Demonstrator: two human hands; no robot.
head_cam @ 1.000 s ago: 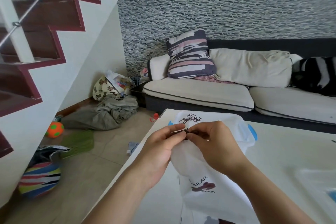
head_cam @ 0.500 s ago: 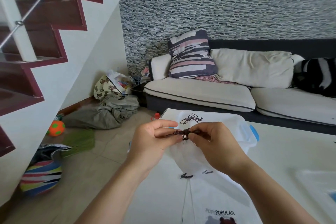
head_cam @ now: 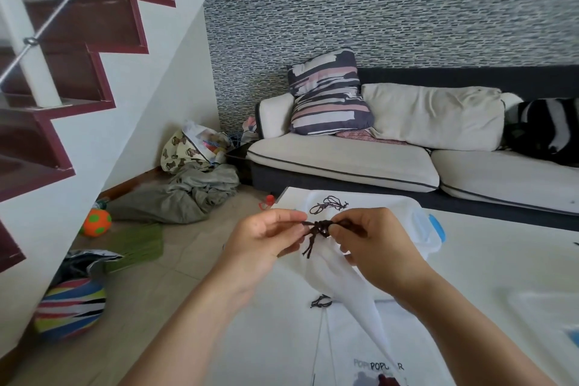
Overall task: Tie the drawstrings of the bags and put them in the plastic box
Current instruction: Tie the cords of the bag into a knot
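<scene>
On the white counter, the plastic box at twelve o'clock holds one tied bag; left hand and right hand pinch the drawstring, the knot on the second bag nearly tight.

bare table right of the plastic box, another bag nearer

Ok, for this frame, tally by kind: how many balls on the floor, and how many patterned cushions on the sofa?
Balls: 2, one orange, one striped
Patterned cushions: 2, one pink-striped, one black-and-white
Total: 4
</scene>
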